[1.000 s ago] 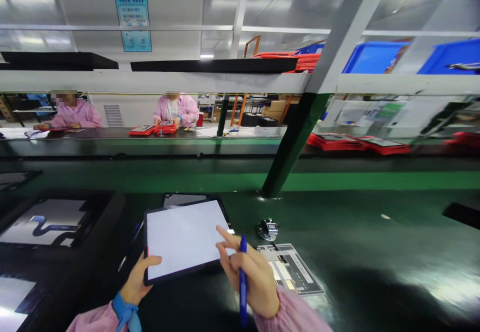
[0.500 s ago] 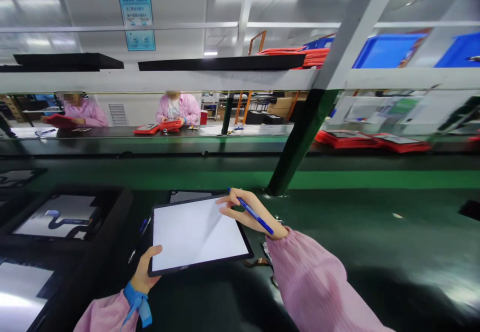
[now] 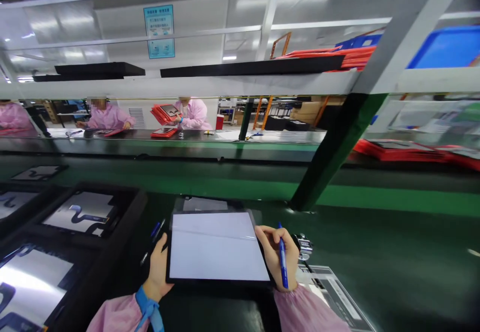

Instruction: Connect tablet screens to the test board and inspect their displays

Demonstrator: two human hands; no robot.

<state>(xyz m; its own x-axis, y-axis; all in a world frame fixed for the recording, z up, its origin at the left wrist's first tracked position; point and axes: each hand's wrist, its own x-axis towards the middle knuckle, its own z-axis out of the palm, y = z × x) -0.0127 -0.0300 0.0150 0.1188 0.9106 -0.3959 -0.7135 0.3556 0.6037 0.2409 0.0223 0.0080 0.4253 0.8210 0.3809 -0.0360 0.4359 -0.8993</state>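
Note:
A flat display panel [image 3: 219, 246] with a lit white screen and black border is held up level in front of me. My left hand [image 3: 157, 269], with a blue band at the wrist, grips its left edge. At the right edge my right hand [image 3: 279, 254] has its fingers against the border, while a blue pen [image 3: 283, 264] is tucked in that same hand. Behind the panel's far edge lies another, partly hidden panel [image 3: 205, 204]. Left of my left hand, a second pen [image 3: 155, 229] lies on the dark bench.
Black trays [image 3: 129, 212] with silver-backed panels [image 3: 77, 214] fill the left side. A metal device [image 3: 304, 247] and a printed sheet [image 3: 337, 292] lie to the right. A slanted post [image 3: 333, 157] rises from the bench. Across the line, co-workers in pink [image 3: 193, 114] handle red-orange packs.
My right hand has moved from over the screen to the panel's right edge, still with the pen. The panel has levelled out, and my view has turned left.

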